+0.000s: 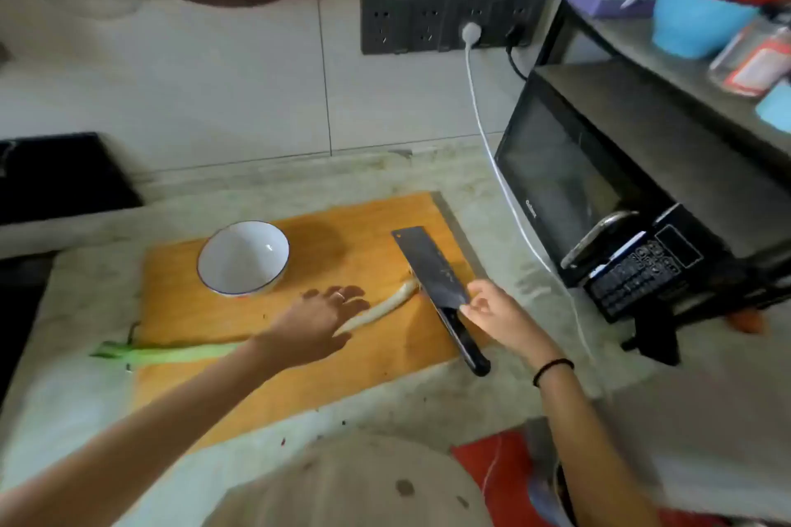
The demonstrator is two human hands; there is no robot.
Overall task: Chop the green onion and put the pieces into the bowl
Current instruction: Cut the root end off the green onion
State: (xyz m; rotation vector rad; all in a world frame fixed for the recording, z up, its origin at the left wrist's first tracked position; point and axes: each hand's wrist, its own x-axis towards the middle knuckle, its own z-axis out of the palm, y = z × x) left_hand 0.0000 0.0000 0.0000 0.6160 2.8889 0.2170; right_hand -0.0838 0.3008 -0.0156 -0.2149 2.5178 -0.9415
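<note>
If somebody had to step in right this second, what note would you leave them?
Left hand rests flat on the green onion. Right hand is beside the cleaver, not gripping it. The onion lies whole across the cutting board; the bowl stands empty on the board. Done: nothing cut yet. Left: pick up cleaver, chop, move pieces into bowl.

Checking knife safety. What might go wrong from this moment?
The right hand reaches the cleaver at its blade heel, not the handle, so fingers may meet the edge. The left hand lies flat on the green onion with fingers spread near the blade: a nick risk. Its green end overhangs the cutting board.
</note>
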